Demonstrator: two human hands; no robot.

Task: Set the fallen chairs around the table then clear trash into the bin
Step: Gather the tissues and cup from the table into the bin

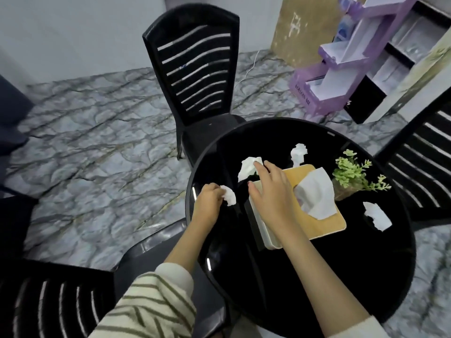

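Glossy round table point(341, 276), crumpled tissue point(230, 196) in left hand point(207, 202).

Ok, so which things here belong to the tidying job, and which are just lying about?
Job: held tissue in left hand; second tissue touched by right hand; third tissue; fourth tissue; back chair; right chair; near chair; table.
Just there: tissue box, plant, purple stand.

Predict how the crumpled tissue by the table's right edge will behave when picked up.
Probably very light and floppy: the crumpled tissue is thin, creased paper. It should squash in a pinch, as the wad in the left hand seems to. Unlikely to roll; its ragged shape rests on the table.
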